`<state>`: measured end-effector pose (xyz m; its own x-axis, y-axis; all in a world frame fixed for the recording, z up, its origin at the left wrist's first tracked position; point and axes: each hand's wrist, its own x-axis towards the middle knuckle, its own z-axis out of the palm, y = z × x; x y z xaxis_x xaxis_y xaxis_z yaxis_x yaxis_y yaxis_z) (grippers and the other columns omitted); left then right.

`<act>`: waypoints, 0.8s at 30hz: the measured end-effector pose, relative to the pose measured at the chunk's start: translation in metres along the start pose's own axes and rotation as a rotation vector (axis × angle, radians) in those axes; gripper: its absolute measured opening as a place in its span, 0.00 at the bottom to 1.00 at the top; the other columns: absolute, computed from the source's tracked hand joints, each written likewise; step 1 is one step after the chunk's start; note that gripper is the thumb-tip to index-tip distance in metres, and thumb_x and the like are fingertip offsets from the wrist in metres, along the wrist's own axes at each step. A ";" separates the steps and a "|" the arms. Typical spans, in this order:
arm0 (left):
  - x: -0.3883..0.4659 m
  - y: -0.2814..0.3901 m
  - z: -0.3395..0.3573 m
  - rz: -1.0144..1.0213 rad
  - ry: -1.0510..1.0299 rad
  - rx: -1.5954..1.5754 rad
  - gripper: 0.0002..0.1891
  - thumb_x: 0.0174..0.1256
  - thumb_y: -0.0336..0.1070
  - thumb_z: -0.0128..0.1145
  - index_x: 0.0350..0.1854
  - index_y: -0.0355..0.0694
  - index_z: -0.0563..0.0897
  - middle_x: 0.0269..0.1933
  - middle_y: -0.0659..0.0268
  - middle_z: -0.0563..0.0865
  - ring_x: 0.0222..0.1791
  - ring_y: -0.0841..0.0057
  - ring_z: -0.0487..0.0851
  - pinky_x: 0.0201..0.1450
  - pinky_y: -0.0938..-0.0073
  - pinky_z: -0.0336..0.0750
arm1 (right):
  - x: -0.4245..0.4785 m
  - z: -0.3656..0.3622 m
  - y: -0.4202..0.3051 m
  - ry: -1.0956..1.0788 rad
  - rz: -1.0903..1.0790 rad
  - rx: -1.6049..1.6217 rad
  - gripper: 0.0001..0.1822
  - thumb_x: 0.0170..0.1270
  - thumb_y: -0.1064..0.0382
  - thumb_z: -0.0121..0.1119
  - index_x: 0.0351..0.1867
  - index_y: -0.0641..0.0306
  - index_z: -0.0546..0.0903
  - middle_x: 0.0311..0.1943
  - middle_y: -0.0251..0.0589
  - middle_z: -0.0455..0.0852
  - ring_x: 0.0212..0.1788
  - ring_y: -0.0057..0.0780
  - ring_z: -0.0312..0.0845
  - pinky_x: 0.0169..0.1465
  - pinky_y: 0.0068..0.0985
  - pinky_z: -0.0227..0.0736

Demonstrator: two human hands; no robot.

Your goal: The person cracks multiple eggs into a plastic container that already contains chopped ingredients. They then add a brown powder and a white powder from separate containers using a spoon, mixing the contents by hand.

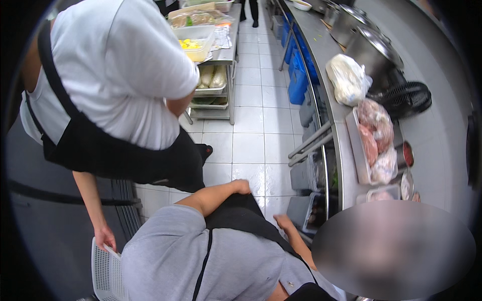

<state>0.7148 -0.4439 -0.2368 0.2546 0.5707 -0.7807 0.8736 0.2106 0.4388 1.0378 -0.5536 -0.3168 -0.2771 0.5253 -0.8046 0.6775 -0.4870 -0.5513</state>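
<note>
My left hand point(241, 186) is closed at the upper edge of the black apron point(241, 210), which stretches out from my body over a grey shirt. Lower and to the right, my right hand point(283, 222) is raised off the apron's side, its fingers partly curled; whether something thin is in them is unclear. On the left stands a co-worker in a white T-shirt point(147, 67) and black apron. That person's lowered hand point(104, 237) holds the rim of a white perforated plastic basket point(107, 272), close beside my left shoulder.
Right, a steel counter point(339, 128) carries lidded pots point(372, 50), a white bag point(346, 79), a tub of bagged meat point(352, 143) and a black fan point(408, 99). Ahead, a steel shelf table point(222, 60) holds food trays. White floor tiles point(248, 120) lie between. A blurred patch covers the lower right.
</note>
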 end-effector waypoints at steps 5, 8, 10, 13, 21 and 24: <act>-0.007 0.091 -0.071 0.261 -0.328 -1.492 0.40 0.64 0.60 0.67 0.69 0.31 0.76 0.59 0.46 0.85 0.57 0.57 0.84 0.62 0.59 0.77 | 0.021 -0.063 -0.207 -0.046 -0.037 0.973 0.21 0.78 0.46 0.49 0.57 0.58 0.81 0.45 0.44 0.88 0.47 0.38 0.86 0.52 0.38 0.83; 0.019 0.118 -0.085 0.305 0.571 -0.649 0.55 0.58 0.45 0.72 0.83 0.37 0.51 0.79 0.42 0.60 0.77 0.56 0.64 0.75 0.66 0.64 | 0.081 -0.078 -0.237 0.112 -0.567 0.669 0.25 0.77 0.41 0.48 0.58 0.58 0.80 0.52 0.47 0.85 0.54 0.39 0.83 0.58 0.38 0.79; 0.023 0.113 -0.142 0.401 0.441 -1.171 0.54 0.51 0.33 0.74 0.81 0.32 0.55 0.71 0.44 0.72 0.70 0.59 0.73 0.72 0.69 0.67 | 0.065 -0.089 -0.293 -0.166 -0.438 1.223 0.28 0.76 0.38 0.47 0.60 0.59 0.78 0.54 0.47 0.83 0.58 0.38 0.79 0.62 0.36 0.76; 0.062 0.147 -0.227 0.445 0.459 -0.811 0.28 0.57 0.36 0.68 0.59 0.26 0.80 0.47 0.50 0.88 0.49 0.66 0.85 0.54 0.65 0.80 | 0.095 -0.151 -0.319 -0.339 -0.575 1.325 0.34 0.75 0.34 0.44 0.63 0.64 0.75 0.56 0.47 0.81 0.63 0.37 0.76 0.68 0.34 0.71; 0.112 0.102 -0.291 0.521 0.577 -0.813 0.19 0.73 0.43 0.57 0.48 0.28 0.85 0.42 0.51 0.91 0.44 0.64 0.88 0.51 0.65 0.79 | 0.069 -0.229 -0.448 0.272 -0.848 -0.869 0.21 0.53 0.59 0.66 0.48 0.65 0.84 0.60 0.65 0.76 0.61 0.63 0.71 0.64 0.48 0.69; 0.132 0.107 -0.328 0.704 0.523 -0.639 0.21 0.73 0.49 0.57 0.48 0.33 0.87 0.38 0.47 0.90 0.40 0.57 0.89 0.47 0.59 0.80 | 0.012 -0.277 -0.520 0.104 -0.709 -1.068 0.15 0.58 0.59 0.66 0.44 0.64 0.87 0.48 0.55 0.87 0.48 0.52 0.84 0.53 0.44 0.77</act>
<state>0.7062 -0.0860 -0.1466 0.2738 0.9608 -0.0437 0.1850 -0.0080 0.9827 0.8710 -0.1006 0.0217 -0.7779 0.5136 -0.3619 0.6250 0.6921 -0.3611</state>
